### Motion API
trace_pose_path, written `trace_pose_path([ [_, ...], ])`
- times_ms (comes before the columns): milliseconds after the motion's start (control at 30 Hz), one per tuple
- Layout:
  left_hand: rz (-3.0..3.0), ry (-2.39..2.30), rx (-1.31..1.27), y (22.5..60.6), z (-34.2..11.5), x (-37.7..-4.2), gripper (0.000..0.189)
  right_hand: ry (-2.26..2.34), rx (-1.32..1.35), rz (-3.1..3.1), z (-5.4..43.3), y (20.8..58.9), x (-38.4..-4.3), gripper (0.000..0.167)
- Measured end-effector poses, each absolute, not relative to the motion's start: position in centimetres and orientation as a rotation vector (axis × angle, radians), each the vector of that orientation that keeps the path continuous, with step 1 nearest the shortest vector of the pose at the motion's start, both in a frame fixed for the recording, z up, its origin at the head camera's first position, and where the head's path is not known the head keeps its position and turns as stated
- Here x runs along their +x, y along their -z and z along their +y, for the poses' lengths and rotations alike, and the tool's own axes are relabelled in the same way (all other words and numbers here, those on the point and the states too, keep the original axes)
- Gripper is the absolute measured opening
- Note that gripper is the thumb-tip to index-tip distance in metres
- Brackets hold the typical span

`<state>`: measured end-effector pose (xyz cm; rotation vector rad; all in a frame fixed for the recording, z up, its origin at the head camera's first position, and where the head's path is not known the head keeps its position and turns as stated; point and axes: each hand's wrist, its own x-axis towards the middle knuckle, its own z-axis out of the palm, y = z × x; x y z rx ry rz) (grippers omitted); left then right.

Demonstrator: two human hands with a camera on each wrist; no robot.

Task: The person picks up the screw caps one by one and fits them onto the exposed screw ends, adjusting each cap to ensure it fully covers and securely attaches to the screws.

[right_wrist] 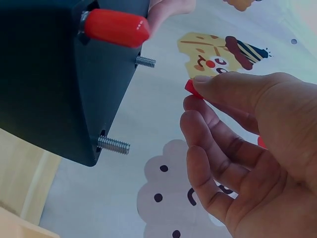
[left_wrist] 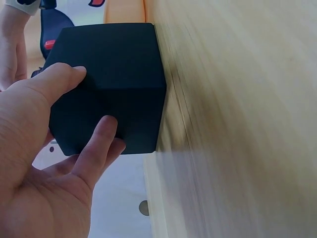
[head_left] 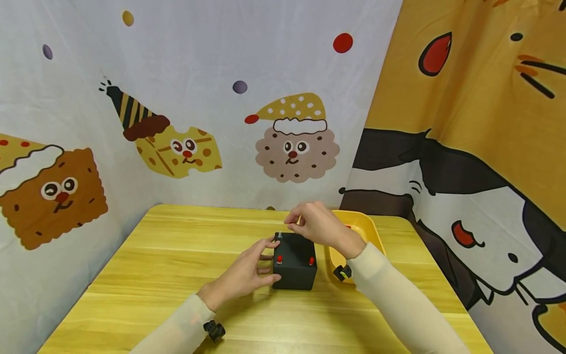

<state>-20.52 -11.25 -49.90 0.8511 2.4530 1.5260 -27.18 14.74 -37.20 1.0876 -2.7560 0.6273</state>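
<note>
A black box (head_left: 294,276) sits on the table, with red rubber caps (head_left: 279,259) over the studs at its two near corners. My left hand (head_left: 242,273) steadies the box from the left, thumb on one face and fingers on another, as the left wrist view also shows. Above the far side of the box is my right hand (head_left: 320,225). Its thumb and index finger pinch a small red cap (right_wrist: 190,89), mostly hidden by the fingertips. In the right wrist view two bare threaded studs (right_wrist: 114,145) stick out of the box, apart from the held cap.
Right of the box stands a yellow tray (head_left: 377,233) with something red inside, partly behind my right arm. The wooden table (head_left: 177,265) meets a printed cloth (head_left: 185,59) at its back and right sides.
</note>
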Motion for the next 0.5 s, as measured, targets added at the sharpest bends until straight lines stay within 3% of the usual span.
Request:
trace_pose_path([
  [500, 2.445, -1.546, 0.861, 50.1, -11.1, -20.3, 0.071, -0.599, 1.153, -2.748, 13.3, 37.5, -27.9, 0.007],
])
